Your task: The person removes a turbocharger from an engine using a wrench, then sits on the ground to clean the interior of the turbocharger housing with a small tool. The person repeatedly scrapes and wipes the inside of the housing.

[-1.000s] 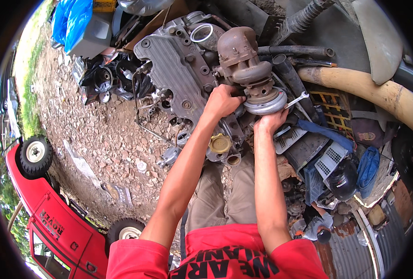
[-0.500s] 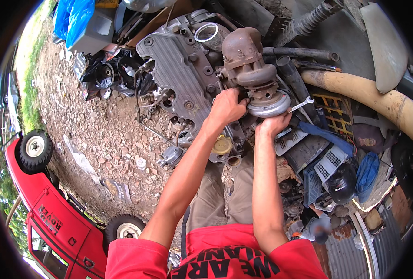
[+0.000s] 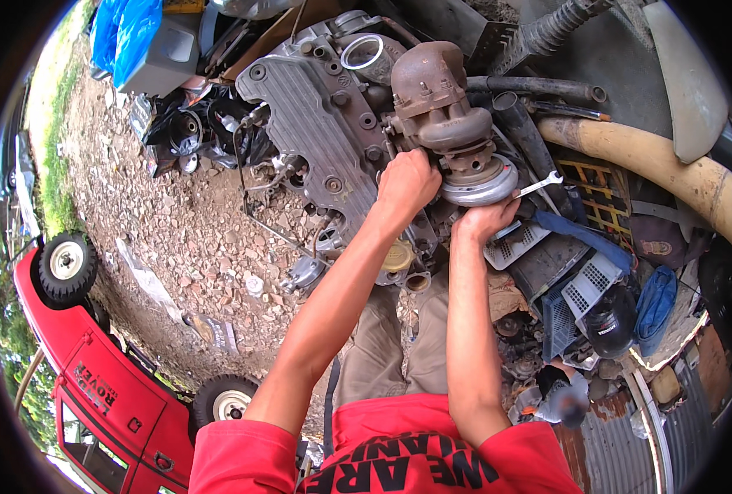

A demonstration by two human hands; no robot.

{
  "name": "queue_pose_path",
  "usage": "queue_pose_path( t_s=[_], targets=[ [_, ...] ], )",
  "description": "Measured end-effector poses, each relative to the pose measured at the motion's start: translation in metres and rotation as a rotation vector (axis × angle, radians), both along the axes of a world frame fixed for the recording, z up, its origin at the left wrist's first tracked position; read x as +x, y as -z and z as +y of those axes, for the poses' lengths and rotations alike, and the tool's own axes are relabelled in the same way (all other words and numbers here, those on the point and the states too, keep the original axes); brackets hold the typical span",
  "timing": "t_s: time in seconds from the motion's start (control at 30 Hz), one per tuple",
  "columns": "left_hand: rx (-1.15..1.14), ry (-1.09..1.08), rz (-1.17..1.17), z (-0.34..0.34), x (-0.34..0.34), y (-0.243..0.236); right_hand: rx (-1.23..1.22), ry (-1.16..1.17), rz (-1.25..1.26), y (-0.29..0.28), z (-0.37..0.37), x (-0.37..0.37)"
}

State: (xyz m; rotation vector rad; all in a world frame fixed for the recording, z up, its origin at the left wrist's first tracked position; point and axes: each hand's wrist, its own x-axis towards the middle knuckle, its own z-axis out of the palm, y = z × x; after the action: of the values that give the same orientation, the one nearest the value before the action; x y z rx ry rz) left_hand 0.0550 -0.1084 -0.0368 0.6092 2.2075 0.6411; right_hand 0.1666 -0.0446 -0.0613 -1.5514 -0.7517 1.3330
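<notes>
A rusty brown turbocharger (image 3: 456, 132) stands on the right side of a grey engine (image 3: 312, 132) with a ribbed cover. My left hand (image 3: 409, 183) is closed at the turbocharger's left side, between it and the engine cover. Its fingertips are turned away, so whatever they grip is hidden. Below the silvery round housing, my right hand (image 3: 485, 222) is closed around a wrench (image 3: 541, 183), whose open end sticks out to the right. Part of this hand is hidden under the housing's rim. A yellow cap (image 3: 397, 256) sits on the engine's near end, by my left forearm.
To the right lie a curved tan tube (image 3: 646, 160), dark pipes (image 3: 539, 89), a yellow crate (image 3: 594, 188) and grey plastic grilles (image 3: 590, 286). Another person (image 3: 562, 399) is at the lower right. A red vehicle (image 3: 123, 387) stands left beyond stony ground (image 3: 193, 247).
Both hands keep their places at the turbocharger, with the wrench still in my right hand. The whole view has shifted slightly.
</notes>
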Motion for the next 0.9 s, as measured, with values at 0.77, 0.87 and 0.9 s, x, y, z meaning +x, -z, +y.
queue_pose_path(
  t_s=[0.77, 0.87, 0.9],
  targets=[
    [0.349, 0.159, -0.279, -0.017, -0.024, 0.003, -0.044, 0.012, 0.115, -0.008, 0.001, -0.003],
    [0.281, 0.157, -0.251, -0.016, -0.023, 0.003, -0.058, 0.009, 0.11, -0.009, 0.0, -0.004],
    [0.237, 0.135, -0.28, -0.016, -0.022, 0.003, -0.063, 0.006, 0.106, -0.009, -0.001, -0.005]
  ],
)
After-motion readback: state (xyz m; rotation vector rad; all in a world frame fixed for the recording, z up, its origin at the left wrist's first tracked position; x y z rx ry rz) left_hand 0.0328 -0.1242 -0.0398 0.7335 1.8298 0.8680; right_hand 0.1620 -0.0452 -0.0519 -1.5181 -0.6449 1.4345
